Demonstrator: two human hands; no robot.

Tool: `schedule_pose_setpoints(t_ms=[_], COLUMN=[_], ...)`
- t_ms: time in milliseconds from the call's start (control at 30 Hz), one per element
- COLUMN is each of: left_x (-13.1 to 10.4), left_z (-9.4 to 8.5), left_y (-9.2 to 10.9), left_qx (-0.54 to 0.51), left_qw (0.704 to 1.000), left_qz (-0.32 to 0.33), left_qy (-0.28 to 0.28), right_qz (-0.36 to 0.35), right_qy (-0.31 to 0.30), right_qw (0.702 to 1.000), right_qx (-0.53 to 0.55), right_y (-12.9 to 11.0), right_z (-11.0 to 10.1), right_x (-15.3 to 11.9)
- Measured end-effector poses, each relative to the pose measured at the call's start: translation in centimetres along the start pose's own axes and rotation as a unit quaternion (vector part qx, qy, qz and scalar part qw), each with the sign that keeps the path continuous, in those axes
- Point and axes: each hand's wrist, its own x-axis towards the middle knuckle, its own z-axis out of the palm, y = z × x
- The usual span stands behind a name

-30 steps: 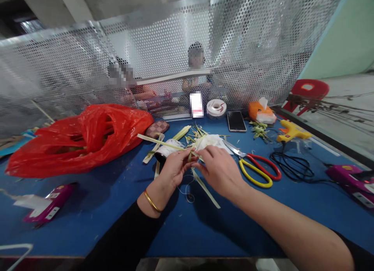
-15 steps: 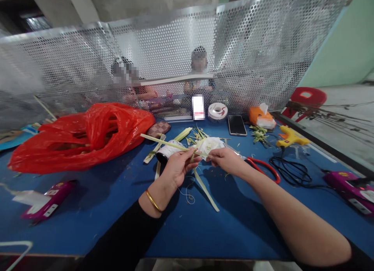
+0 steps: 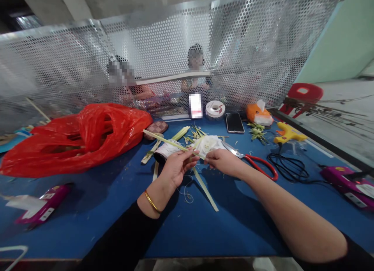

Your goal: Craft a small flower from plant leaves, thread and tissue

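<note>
My left hand [image 3: 177, 166], with a gold bangle at the wrist, pinches a long pale green strip [image 3: 165, 140] that slants up to the left. The strip's right end lies between the fingertips of my right hand [image 3: 222, 160]. Another pale strip [image 3: 206, 190] points down to the right from below my left fingers. Just behind the hands is a white bundle [image 3: 210, 143]. A spool of white thread [image 3: 167, 149] lies on its side left of my left hand. Scissors [image 3: 261, 166] with red handles lie beyond my right wrist.
On the blue table [image 3: 187, 232] are a red plastic bag [image 3: 117, 127], purple power strips [image 3: 48, 205], a yellow glue gun [image 3: 289, 134], a phone [image 3: 234, 123], a ribbon roll [image 3: 215, 109] and a tissue pack [image 3: 259, 115]. Two people sit behind the perforated screen [image 3: 163, 41].
The view has shifted slightly, so the table things appear a little further left. Both hands keep their grip, and more of the scissors' blades shows.
</note>
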Motion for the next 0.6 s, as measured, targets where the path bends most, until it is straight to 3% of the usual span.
schedule_pose_setpoints(t_ms=[133,233,333,400,467,600], left_x=[0.0,0.0,-0.2,-0.4,-0.8,-1.6], left_z=[0.2,0.2,0.3,0.5,0.8,1.5], left_y=[-0.1,-0.1,-0.2,-0.5,-0.8,-1.9], left_qx=[-0.001,0.008,0.033,0.063,0.105,0.182], left_qw=[1.0,1.0,0.999,0.997,0.993,0.979], left_qz=[-0.003,-0.003,-0.018,-0.033,-0.046,-0.061], left_qy=[0.011,0.012,0.005,-0.014,-0.04,-0.076], right_qz=[0.001,-0.014,-0.035,-0.06,-0.1,-0.157], right_qy=[-0.021,-0.005,0.095,0.192,0.243,0.18], right_qw=[1.0,1.0,0.995,0.978,0.96,0.966], right_qx=[0.005,0.0,0.016,0.06,0.101,0.104], right_y=[0.0,-0.2,-0.4,-0.6,-0.8,-1.5], right_z=[0.1,-0.1,-0.5,-0.6,-0.5,0.3], right_x=[-0.2,-0.3,-0.5,-0.5,-0.6,-1.0])
